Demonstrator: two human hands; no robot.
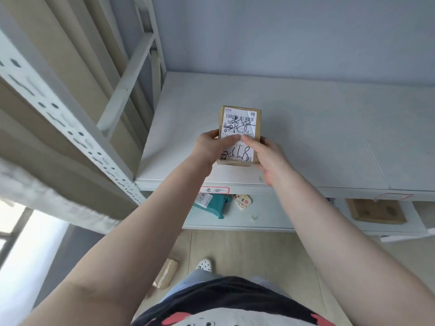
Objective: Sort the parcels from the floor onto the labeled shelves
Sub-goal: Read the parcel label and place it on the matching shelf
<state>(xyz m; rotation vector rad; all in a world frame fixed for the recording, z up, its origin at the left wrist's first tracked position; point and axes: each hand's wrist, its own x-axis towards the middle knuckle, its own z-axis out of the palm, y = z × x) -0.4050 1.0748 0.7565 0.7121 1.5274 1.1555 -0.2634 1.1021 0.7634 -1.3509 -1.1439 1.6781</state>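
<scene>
Small brown parcel [240, 135] on white shelf [306, 137], left hand [209, 147] and right hand [268, 158] fingers clasping its near sides, label handwritten "8", red-bordered shelf tag [214, 190] below.

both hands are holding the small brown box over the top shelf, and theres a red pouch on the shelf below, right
Not quite: the pouch on the lower shelf is teal, not red, as the head view shows. The rest holds: the left hand and right hand both hold the small brown box over the top shelf.
</scene>
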